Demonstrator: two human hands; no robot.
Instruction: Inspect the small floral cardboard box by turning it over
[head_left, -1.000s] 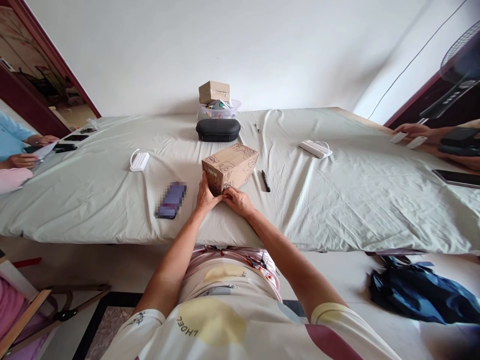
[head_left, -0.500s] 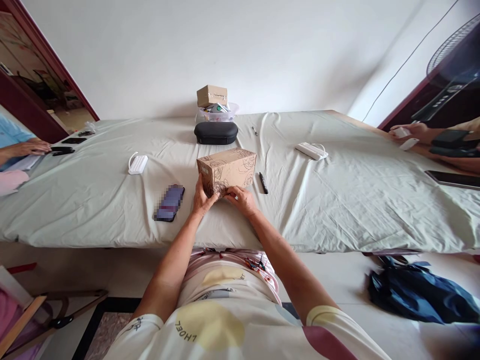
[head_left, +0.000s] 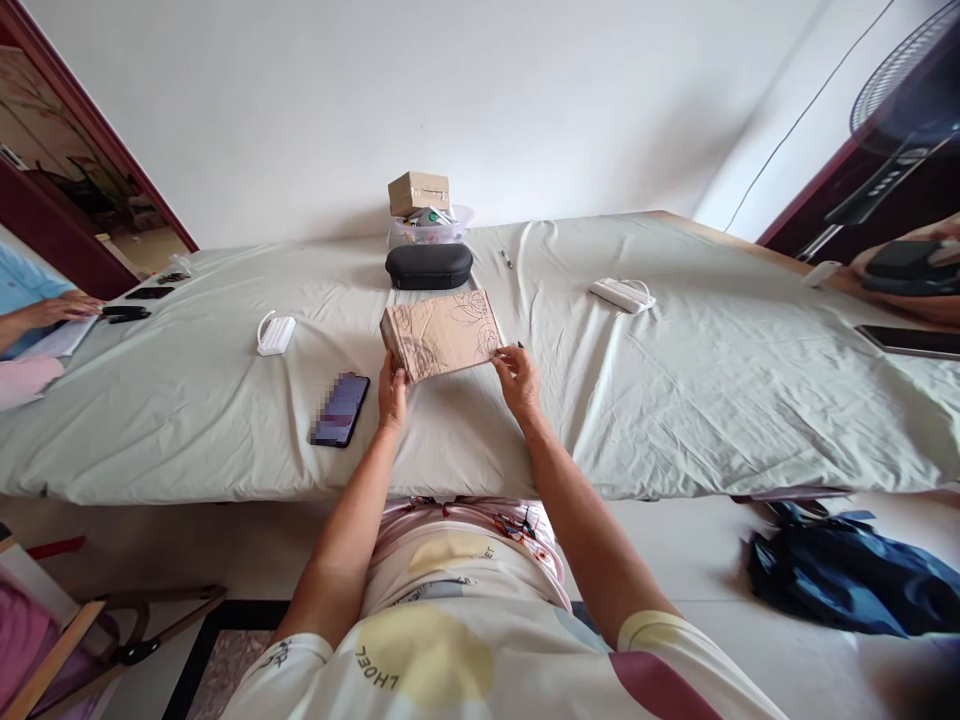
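Observation:
A brown cardboard box [head_left: 444,335] with dark line drawings is held tilted over the table between both hands. My left hand [head_left: 392,393] grips its near left corner, thumb on the front edge and fingers along the left side. At the near right corner, my right hand [head_left: 517,380] pinches the box's edge between thumb and fingers. Only the tip of a black marker [head_left: 520,346] shows behind my right hand. Left of my left hand lies a smartphone [head_left: 341,410] with its screen partly pixelated.
Behind the box sit a black zip case [head_left: 429,267] and a plastic basket [head_left: 431,228] with a small carton [head_left: 418,193] on top. White corded blocks lie left [head_left: 277,335] and right [head_left: 622,294]. Other people's hands show at the left edge [head_left: 56,310] and right edge.
The box has been tipped so its broad face shows more. My right hand has slid from the lower front edge out to the right corner, now covering most of the marker.

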